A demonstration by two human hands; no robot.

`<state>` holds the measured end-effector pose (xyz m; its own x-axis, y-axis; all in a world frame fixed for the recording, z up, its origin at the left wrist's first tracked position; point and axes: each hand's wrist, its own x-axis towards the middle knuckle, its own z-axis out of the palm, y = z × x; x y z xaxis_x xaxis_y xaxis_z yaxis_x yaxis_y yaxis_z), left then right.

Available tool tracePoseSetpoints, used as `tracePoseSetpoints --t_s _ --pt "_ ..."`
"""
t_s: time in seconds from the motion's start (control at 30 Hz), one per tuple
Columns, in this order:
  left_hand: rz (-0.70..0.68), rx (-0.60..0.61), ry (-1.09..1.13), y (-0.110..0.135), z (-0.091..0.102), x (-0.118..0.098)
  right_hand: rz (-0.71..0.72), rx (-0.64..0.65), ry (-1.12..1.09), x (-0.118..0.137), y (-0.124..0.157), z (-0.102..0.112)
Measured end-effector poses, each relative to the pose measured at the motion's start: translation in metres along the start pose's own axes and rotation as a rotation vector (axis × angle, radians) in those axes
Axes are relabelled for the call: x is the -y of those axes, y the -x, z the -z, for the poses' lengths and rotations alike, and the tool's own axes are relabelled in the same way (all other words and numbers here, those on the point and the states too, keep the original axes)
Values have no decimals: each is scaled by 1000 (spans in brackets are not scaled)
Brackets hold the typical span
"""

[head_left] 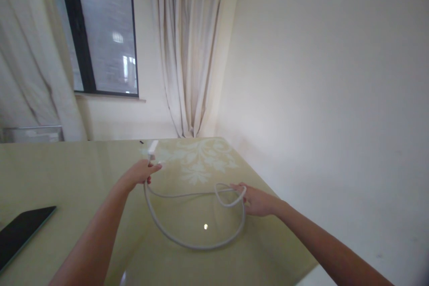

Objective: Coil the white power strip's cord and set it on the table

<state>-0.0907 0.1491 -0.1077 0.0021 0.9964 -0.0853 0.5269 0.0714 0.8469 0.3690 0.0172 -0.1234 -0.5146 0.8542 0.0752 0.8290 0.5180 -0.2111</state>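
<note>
A pale grey-white cable hangs in a wide loop between my two hands over the table. My left hand is closed around the cable close to a white block-shaped end, perhaps a plug or socket; blur hides its exact kind. On the right, my right hand grips the cable where it bends into a small extra loop. A thinner-looking stretch of it runs straight across from one hand to the other. Parts of the fingers of both hands are hidden behind the cable or turned away.
The glossy yellow-green table has a pale floral pattern at its far right corner. A dark flat panel lies at the left. A tiny dark object sits at the far edge. Curtains, a window and a wall stand behind.
</note>
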Motion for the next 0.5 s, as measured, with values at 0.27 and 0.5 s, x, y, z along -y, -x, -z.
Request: tracePoseSetpoints --t_s 0.27,0.5 --pt "6 -178 -546 0 1 31 -624 -636 -1067 -4 -56 -29" --pt "10 -421 -791 49 -15 26 -755 -572 -1176 12 -105 -49"
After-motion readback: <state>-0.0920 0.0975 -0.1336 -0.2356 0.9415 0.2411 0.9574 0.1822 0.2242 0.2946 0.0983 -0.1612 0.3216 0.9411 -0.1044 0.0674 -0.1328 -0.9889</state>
